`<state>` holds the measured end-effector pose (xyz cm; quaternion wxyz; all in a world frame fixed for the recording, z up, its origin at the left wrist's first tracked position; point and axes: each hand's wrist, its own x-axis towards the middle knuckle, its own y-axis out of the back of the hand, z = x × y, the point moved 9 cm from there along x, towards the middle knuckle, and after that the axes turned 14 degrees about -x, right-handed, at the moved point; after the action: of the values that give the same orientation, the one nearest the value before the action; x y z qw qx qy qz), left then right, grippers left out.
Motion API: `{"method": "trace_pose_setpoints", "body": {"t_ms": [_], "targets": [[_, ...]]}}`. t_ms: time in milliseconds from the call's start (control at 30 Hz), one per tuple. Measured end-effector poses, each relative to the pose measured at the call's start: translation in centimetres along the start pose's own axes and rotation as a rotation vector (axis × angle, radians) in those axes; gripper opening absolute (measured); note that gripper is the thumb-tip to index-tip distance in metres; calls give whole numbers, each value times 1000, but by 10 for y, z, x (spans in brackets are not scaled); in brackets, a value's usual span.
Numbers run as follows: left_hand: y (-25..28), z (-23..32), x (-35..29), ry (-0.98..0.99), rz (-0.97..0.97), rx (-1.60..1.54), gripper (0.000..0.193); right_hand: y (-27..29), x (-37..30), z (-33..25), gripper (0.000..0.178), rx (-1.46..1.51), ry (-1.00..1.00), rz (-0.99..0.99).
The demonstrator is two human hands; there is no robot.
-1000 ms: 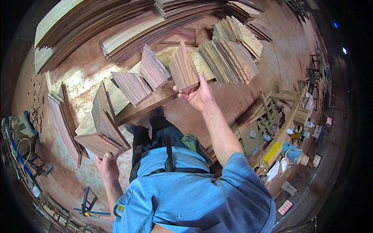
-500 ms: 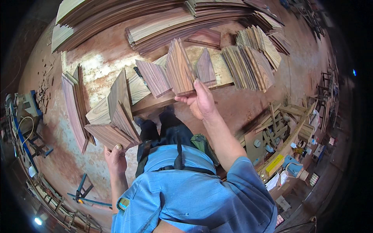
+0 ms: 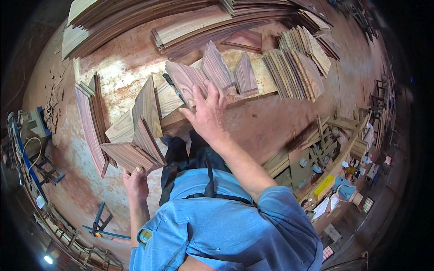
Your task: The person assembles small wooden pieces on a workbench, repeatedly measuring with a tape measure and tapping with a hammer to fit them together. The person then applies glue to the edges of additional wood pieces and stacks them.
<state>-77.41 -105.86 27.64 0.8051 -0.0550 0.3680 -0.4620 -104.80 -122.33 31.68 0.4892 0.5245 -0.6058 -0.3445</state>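
My left hand pinches the near end of a striped brown wood board, thumb on top. Another narrow board stands slanted against its right side. My right hand reaches over a purplish angled-end board with fingers and thumb spread; its fingertips lie at that board's near right part, and whether they press on it I cannot tell. Just beyond is a pointed purplish board, and to its right a smaller pointed board. A dark slim tool lies partly hidden beside the purplish board.
Leaning boards stand at the left, and a row of upright boards at the right. Long board stacks lie at the back. A cluttered bench with a yellow box is at the lower right.
My right hand has let go of the brown pointed board and moved left, its fingers spreading over the purplish board. My left hand keeps its hold on the striped board.
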Motion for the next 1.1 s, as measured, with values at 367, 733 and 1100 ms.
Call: {"method": "trace_pose_setpoints", "body": {"t_ms": [367,733,1100], "targets": [[13,-1,5,25,-24,-12,30,-13,-14,195,69,-116,-363,-10],[-10,-7,2,27,-50,6,53,-57,-4,224,84,-124,-396,-57],[-19,-16,1,46,-50,-9,41,-35,-32,203,72,2028,-749,-305]]}}
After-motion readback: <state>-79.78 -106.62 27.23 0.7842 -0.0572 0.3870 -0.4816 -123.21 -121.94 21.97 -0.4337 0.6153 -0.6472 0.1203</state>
